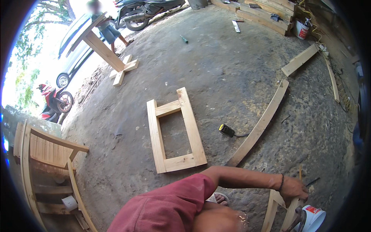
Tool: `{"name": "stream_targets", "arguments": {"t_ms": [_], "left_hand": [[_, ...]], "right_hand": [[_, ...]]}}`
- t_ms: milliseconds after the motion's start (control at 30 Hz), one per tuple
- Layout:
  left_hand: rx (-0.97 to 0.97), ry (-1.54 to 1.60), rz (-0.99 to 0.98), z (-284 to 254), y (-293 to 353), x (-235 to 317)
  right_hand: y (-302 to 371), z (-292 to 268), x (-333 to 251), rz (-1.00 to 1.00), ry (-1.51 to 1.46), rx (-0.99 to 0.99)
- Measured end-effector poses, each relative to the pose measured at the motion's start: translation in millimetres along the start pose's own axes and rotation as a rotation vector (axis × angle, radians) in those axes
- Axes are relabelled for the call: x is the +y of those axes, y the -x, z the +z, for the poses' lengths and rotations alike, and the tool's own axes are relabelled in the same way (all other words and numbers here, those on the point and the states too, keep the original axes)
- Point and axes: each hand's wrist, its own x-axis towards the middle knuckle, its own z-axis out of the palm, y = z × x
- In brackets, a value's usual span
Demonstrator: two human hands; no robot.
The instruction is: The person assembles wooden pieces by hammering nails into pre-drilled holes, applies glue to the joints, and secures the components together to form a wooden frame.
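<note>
My left arm, in a red sleeve, reaches across to the lower right. At its end my left hand (pixel 292 190) is closed over the upper end of a wooden piece (pixel 290 214). Another pale wooden piece (pixel 269 210) stands just left of it. A dark curved tool (pixel 298 219), its kind unclear, is below the hand, in front of a white bucket (pixel 315 218) with a red label. Close to the fingers are a thin pencil-like stick (pixel 300 172) and a dark slim object (pixel 312 181). My right hand is out of view.
A wooden frame (pixel 156 141) lies mid-floor. Right of it are a black-and-yellow tape measure (pixel 226 130) and a long board (pixel 262 121). A partly built wooden chair-like frame (pixel 25 162) stands left. Farther back are a wooden stand (pixel 102 50), a person (pixel 110 33) and motorbikes (pixel 139 17).
</note>
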Motion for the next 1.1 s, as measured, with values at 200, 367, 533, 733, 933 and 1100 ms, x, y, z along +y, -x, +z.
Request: {"name": "stream_targets", "arguments": {"t_ms": [200, 367, 533, 733, 933, 1100], "left_hand": [[-0.147, -0.001, -0.147, -21, -9, 24], [-0.133, -0.009, -0.164, -24, -3, 31], [-0.248, -0.036, -0.226, -33, -7, 33], [-0.220, -0.052, -0.260, -44, -5, 29], [-0.368, -0.035, -0.364, -37, -28, 31], [-0.381, -0.034, -0.328, -34, -28, 34]], "right_hand": [[4, -6, -10, 0.034, -0.044, -0.040], [8, -5, -13, 0.050, -0.049, -0.080], [-15, 15, 30, -0.011, -0.307, -0.025], [7, -22, 35, -0.024, -0.486, 0.339], [22, -65, 14, -0.400, -0.953, 0.546], [0, -4, 41, -0.169, -0.036, 0.136]]}}
